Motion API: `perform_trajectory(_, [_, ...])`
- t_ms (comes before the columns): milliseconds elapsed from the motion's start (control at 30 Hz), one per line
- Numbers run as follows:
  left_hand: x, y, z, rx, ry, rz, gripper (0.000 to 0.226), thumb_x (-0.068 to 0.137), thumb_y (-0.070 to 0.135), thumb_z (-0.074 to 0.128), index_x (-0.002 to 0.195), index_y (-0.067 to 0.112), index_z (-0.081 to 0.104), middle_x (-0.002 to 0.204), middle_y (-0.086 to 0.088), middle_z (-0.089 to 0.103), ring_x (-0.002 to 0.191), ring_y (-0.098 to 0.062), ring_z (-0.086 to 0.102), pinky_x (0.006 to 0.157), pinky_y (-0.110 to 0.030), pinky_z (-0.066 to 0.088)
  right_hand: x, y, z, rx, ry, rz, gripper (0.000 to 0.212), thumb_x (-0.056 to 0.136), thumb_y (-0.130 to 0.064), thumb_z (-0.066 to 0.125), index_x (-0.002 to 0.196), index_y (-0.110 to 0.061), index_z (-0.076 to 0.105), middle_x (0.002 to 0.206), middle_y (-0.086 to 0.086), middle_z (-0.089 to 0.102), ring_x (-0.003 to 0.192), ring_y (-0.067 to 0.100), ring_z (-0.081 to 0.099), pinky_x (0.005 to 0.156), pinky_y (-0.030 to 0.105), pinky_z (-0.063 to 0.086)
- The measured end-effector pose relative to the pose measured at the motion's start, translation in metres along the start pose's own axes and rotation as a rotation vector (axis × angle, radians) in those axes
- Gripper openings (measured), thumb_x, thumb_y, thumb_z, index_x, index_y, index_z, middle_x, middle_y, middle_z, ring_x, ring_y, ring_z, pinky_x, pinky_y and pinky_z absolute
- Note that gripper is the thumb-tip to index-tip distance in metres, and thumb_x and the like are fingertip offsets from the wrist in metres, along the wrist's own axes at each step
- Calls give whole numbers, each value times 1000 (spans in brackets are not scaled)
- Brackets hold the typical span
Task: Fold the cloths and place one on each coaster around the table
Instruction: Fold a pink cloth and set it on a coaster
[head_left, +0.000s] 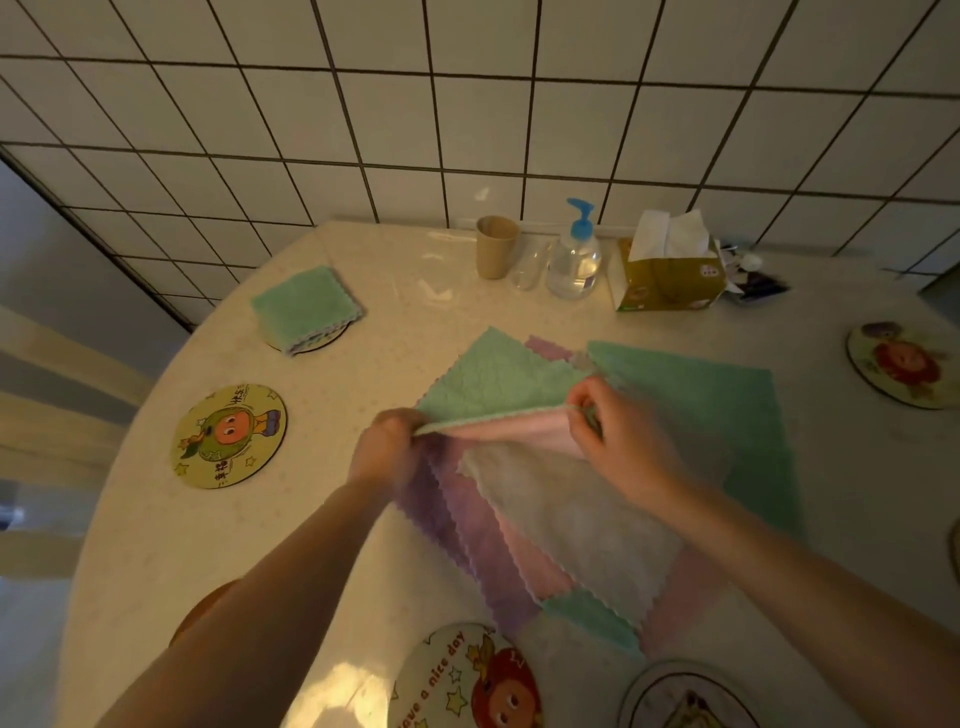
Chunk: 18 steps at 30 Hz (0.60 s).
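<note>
A green cloth with a pink underside (493, 384) is lifted at its near edge over a pile of loose cloths (571, 519) in purple, pink, white and green. My left hand (387, 447) pinches its left corner and my right hand (618, 441) pinches its right corner. A folded green cloth (306, 306) lies on a coaster at the far left. Bare round picture coasters lie at the left (228, 436), the near edge (467, 680), the near right (685, 696) and the far right (904, 364).
At the back of the round table (156, 545) by the tiled wall stand a beige cup (496, 247), a pump bottle (574, 260) and a tissue box (670, 270). Another green cloth (727, 400) lies flat to the right.
</note>
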<state>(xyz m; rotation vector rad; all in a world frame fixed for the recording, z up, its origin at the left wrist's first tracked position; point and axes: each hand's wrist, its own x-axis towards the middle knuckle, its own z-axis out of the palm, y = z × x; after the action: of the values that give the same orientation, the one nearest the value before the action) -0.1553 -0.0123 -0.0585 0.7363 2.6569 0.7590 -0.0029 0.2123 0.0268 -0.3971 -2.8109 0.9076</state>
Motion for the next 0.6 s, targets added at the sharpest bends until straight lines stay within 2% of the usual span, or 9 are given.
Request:
perform_trajectory(33, [5, 0, -8, -53, 56, -41, 19, 82, 19, 61, 94, 15, 74, 101, -10, 71, 97, -27, 63, 75, -26, 43, 5, 0, -4, -18, 34, 4, 4, 94, -18, 52, 94, -14, 52, 83, -2, 58, 68, 15, 54, 57, 32, 42])
perform_trajectory(100, [16, 7, -24, -176, 133, -106, 19, 87, 8, 62, 103, 10, 73, 111, -9, 69, 104, -25, 61, 81, -22, 40, 16, -1, -10, -2, 64, 69, 5, 96, -18, 49, 96, -13, 50, 94, 4, 59, 79, 22, 59, 65, 37, 48])
perform_trajectory(167, [25, 19, -43, -365, 173, -190, 25, 91, 2, 55, 106, 13, 71, 117, -10, 65, 104, -24, 60, 93, -32, 48, 27, -12, -16, 143, 49, 194, 7, 98, -20, 44, 98, -14, 46, 93, 2, 56, 81, 25, 63, 66, 41, 54])
perform_trajectory(233, [27, 32, -65, -447, 219, -174, 31, 91, -4, 49, 107, 13, 69, 109, -9, 64, 97, -20, 58, 89, -38, 52, 35, -25, -20, 241, 107, 223, 9, 99, -19, 41, 103, -11, 45, 86, -3, 50, 81, 21, 59, 70, 27, 54])
perform_trajectory(267, [25, 39, -78, -420, 265, -150, 31, 90, -4, 50, 110, 10, 68, 105, -6, 62, 98, -18, 55, 87, -32, 49, 37, -33, -22, 250, 153, 209, 11, 100, -17, 40, 104, -9, 45, 82, -5, 48, 77, 14, 55, 68, 13, 48])
perform_trajectory(300, [23, 43, -91, -394, 312, -134, 31, 89, -3, 50, 112, 8, 68, 104, -4, 61, 100, -17, 54, 84, -25, 44, 39, -41, -24, 250, 192, 183, 10, 100, -16, 40, 104, -8, 45, 79, -8, 46, 72, 6, 49, 62, 5, 41])
perform_trajectory(400, [9, 46, -129, -339, 449, -86, 35, 88, -4, 48, 117, 5, 66, 110, -7, 64, 103, -16, 54, 78, -10, 36, 39, -66, -23, 301, 242, 64, 4, 99, -14, 40, 100, -12, 44, 75, -12, 43, 67, -1, 44, 56, 3, 35])
perform_trajectory(533, [-34, 15, -168, -108, 613, 17, 34, 86, -3, 54, 116, 9, 66, 117, -10, 65, 109, -24, 56, 92, -23, 37, 23, -104, -6, 378, 248, -96, 4, 99, -15, 43, 95, -13, 42, 72, -10, 46, 63, 1, 47, 57, 10, 37])
perform_trajectory(600, [-66, -13, -180, 29, 613, 76, 35, 85, -3, 59, 118, 8, 65, 121, -12, 61, 116, -26, 53, 99, -28, 36, 7, -122, 13, 404, 230, -158, 5, 98, -12, 44, 94, -9, 43, 72, -8, 46, 61, 1, 46, 56, 11, 38])
